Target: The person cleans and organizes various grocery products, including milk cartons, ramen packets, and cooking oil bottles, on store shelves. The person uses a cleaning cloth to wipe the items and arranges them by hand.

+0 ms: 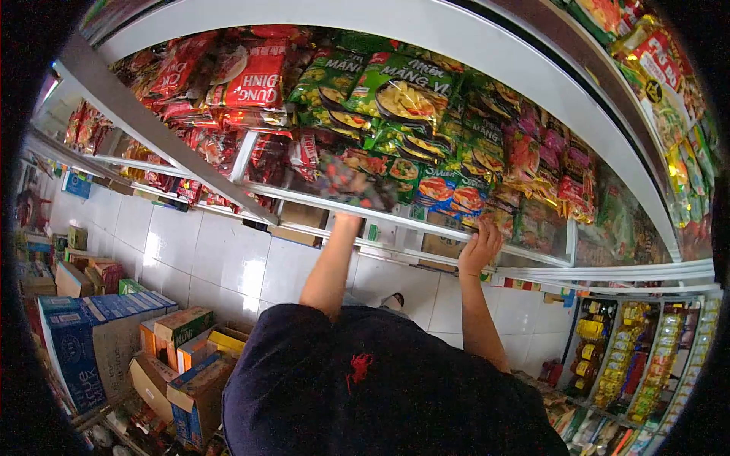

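Note:
My left hand (350,219) reaches up to the shelf's front rail, with its fingers hidden behind a dark, multicoloured packet (353,182). That packet is smeared by motion, so I cannot read it; my hand appears to grip its lower edge. My right hand (480,245) rests on the white shelf rail (433,226), fingers stretched out and holding nothing. Close above it are blue and orange noodle packets (450,196). Green noodle packets (403,87) fill the middle of the shelf, and red packets (255,80) lie to their left.
A slanted white post (163,140) crosses the left of the shelving. Cardboard cartons (194,387) and blue boxes (68,349) stand on the lower left. Bottles of yellow oil (623,349) line a rack at the right. A white tiled floor (220,258) shows below.

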The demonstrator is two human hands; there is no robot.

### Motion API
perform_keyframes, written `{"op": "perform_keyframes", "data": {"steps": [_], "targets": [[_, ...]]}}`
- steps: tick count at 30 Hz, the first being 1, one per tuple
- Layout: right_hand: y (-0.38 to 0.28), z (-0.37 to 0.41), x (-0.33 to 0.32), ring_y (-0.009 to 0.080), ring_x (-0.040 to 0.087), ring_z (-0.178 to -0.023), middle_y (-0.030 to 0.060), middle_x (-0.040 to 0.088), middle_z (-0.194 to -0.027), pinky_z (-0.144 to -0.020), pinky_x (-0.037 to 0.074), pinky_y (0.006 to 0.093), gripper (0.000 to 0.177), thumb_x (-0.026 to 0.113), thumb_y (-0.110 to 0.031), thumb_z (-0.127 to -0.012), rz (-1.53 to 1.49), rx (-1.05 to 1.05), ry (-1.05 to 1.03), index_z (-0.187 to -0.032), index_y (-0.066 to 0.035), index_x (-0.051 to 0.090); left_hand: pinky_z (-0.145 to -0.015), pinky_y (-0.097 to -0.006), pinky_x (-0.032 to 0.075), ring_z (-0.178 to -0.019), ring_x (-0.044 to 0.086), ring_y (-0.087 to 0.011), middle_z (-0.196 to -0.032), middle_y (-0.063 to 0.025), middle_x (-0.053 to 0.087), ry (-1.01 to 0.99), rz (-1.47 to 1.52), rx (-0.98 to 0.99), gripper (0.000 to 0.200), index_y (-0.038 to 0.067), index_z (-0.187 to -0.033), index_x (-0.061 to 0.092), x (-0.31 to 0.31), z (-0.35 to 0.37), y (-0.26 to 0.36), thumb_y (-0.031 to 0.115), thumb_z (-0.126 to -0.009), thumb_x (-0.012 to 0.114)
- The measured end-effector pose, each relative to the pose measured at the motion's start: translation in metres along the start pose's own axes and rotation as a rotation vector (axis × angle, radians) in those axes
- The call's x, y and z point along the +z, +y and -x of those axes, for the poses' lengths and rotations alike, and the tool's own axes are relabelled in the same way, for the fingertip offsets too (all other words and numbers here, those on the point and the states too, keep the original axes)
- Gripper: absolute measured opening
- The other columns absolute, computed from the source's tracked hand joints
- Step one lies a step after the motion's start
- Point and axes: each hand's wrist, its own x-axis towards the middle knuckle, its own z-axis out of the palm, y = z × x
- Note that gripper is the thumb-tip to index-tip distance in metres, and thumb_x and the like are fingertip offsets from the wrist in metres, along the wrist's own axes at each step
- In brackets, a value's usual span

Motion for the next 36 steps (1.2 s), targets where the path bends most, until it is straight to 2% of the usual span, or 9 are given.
{"op": "perform_keyframes", "data": {"steps": [2, 7, 12, 20, 24, 28, 30, 31, 36], "targets": [[0.002, 0.000, -0.001, 0.0313, 0.039, -0.107, 0.0105, 0.046, -0.112, -0.093, 0.025, 0.0463, 0.030, 0.043, -0.018, -0.079, 0.006, 0.012, -0.010, -0.106, -0.008, 0.052, -0.075, -0.0321, 0.039, -0.080, 0.046, -0.0221, -0.078, -0.0035, 0.050, -0.691, 0.416, -0.359, 0.024, 0.014, -0.089, 0.051, -0.014, 0.005, -0.040, 0.036, -0.081, 0.044], [-0.003, 0.001, -0.008, 0.0317, 0.038, -0.108, 0.0096, 0.046, -0.114, -0.095, 0.024, 0.0466, 0.029, 0.046, -0.016, -0.078, -0.061, 0.047, -0.027, -0.105, -0.009, 0.053, -0.088, -0.0411, 0.039, -0.099, 0.048, -0.0261, -0.098, -0.0073, 0.055, -0.423, 0.447, -0.871, 0.031, 0.007, -0.102, 0.052, 0.000, 0.064, -0.081, 0.031, -0.082, 0.046], [-0.001, 0.002, -0.005, 0.0307, 0.038, -0.108, 0.0083, 0.046, -0.115, -0.095, 0.023, 0.0453, 0.028, 0.044, -0.018, -0.079, -0.076, 0.048, -0.007, -0.104, -0.010, 0.054, -0.089, -0.0392, 0.038, -0.102, 0.049, -0.0249, -0.115, -0.0098, 0.051, -0.256, -0.427, -0.715, 0.045, 0.007, -0.116, 0.047, -0.038, 0.035, -0.052, 0.039, -0.085, 0.042], [-0.002, -0.001, -0.010, 0.0275, 0.040, -0.108, 0.0081, 0.046, -0.115, -0.094, 0.025, 0.0446, 0.028, 0.044, -0.017, -0.080, -0.099, 0.035, -0.028, -0.106, -0.011, 0.054, -0.079, -0.0406, 0.043, -0.088, 0.054, -0.0263, -0.110, -0.0092, 0.054, -0.395, -0.199, -0.334, 0.046, 0.011, -0.112, 0.049, -0.060, -0.044, 0.104, 0.044, -0.081, 0.043], [-0.003, 0.000, -0.011, 0.0285, 0.040, -0.108, 0.0082, 0.046, -0.116, -0.095, 0.024, 0.0450, 0.029, 0.045, -0.015, -0.079, -0.096, 0.054, -0.059, -0.106, -0.010, 0.053, -0.085, -0.0436, 0.039, -0.097, 0.048, -0.0275, -0.113, -0.0105, 0.051, -0.033, -0.196, 0.267, 0.049, 0.010, -0.113, 0.049, -0.041, -0.055, 0.157, 0.046, -0.081, 0.042], [-0.008, -0.003, -0.014, 0.0284, 0.042, -0.105, 0.0092, 0.050, -0.111, -0.094, 0.026, 0.0426, 0.027, 0.042, -0.014, -0.081, -0.072, 0.062, -0.010, -0.104, -0.009, 0.055, -0.086, -0.0431, 0.040, -0.098, 0.051, -0.0245, -0.104, -0.0088, 0.057, -0.076, -0.129, 0.271, 0.040, 0.009, -0.099, 0.058, -0.057, -0.061, 0.182, 0.043, -0.081, 0.044], [-0.007, -0.002, -0.012, 0.0284, 0.041, -0.107, 0.0094, 0.050, -0.111, -0.094, 0.025, 0.0425, 0.027, 0.042, -0.013, -0.081, -0.069, 0.057, -0.018, -0.105, -0.009, 0.055, -0.090, -0.0452, 0.036, -0.102, 0.048, -0.0267, -0.105, -0.0090, 0.056, -0.696, 0.061, -0.081, 0.040, 0.009, -0.102, 0.057, -0.096, -0.098, 0.184, 0.040, -0.081, 0.044], [-0.010, -0.004, -0.015, 0.0284, 0.041, -0.108, 0.0094, 0.049, -0.113, -0.095, 0.024, 0.0424, 0.027, 0.043, -0.013, -0.080, -0.083, 0.066, -0.033, -0.105, -0.008, 0.054, -0.091, -0.0462, 0.034, -0.103, 0.047, -0.0273, -0.105, -0.0079, 0.056, -0.371, -0.055, 0.072, 0.038, 0.009, -0.101, 0.058, -0.086, -0.085, 0.161, 0.038, -0.082, 0.044], [-0.007, 0.000, -0.012, 0.0289, 0.041, -0.108, 0.0073, 0.048, -0.115, -0.093, 0.026, 0.0438, 0.026, 0.047, -0.016, -0.080, -0.082, 0.085, -0.006, -0.104, -0.009, 0.054, -0.091, -0.0452, 0.034, -0.107, 0.044, -0.0257, -0.114, -0.0092, 0.051, -0.216, -0.086, 0.056, 0.041, 0.010, -0.112, 0.050, -0.181, -0.163, 0.071, 0.037, -0.081, 0.045]]}}
